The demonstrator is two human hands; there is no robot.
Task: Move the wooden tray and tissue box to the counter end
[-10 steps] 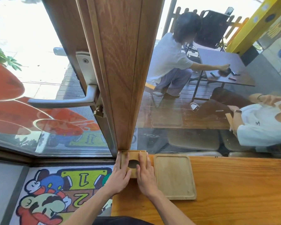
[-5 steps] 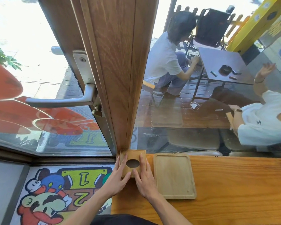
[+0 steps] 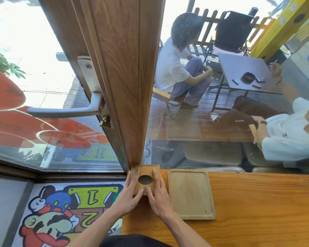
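The wooden tissue box (image 3: 144,170), with an oval hole in its top, stands at the far left corner of the wooden counter (image 3: 257,207), against the wooden door post. My left hand (image 3: 130,193) rests on its left side and top, my right hand (image 3: 157,195) on its right side and top, so both hands hold it. The flat, empty wooden tray (image 3: 190,193) lies on the counter just right of the box, a small gap apart from my right hand.
The wooden door post (image 3: 128,77) and window glass (image 3: 221,139) rise right behind the box. A door with a metal handle (image 3: 64,109) is on the left. Below the counter's left end lies a cartoon floor mat (image 3: 61,211). Two people sit outside behind the glass.
The tissue box has slid slightly farther back toward the door post with both hands on it. The tray has not moved. The people outside have shifted their arms.
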